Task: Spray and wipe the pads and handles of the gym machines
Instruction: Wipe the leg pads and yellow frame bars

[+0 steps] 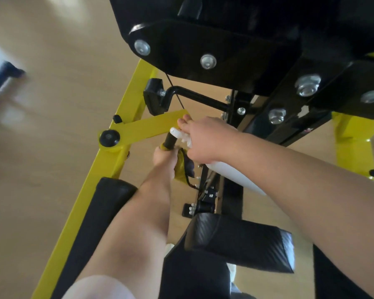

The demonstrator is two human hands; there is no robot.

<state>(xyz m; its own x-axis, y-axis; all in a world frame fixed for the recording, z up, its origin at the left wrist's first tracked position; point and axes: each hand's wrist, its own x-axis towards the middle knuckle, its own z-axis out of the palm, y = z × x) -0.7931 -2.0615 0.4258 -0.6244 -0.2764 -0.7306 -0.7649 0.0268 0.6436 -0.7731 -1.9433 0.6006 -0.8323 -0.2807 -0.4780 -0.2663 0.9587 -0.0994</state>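
Note:
My right hand [205,139] grips the neck of a white spray bottle [229,173], its nozzle pointing left toward a short black handle [170,140] low on the machine. Just below it, my left hand [163,160] holds a yellow cloth [180,169] wrapped around the base of that handle. Much of the cloth is hidden behind my fingers. Black pads lie nearer me, one at lower left [108,203] and one at lower right [242,240].
The machine's yellow frame [108,169] runs diagonally at left, with a yellow lever arm [147,128] ending in a black knob. A large black plate with bolts [225,50] overhangs above my hands. Wooden floor lies to the left.

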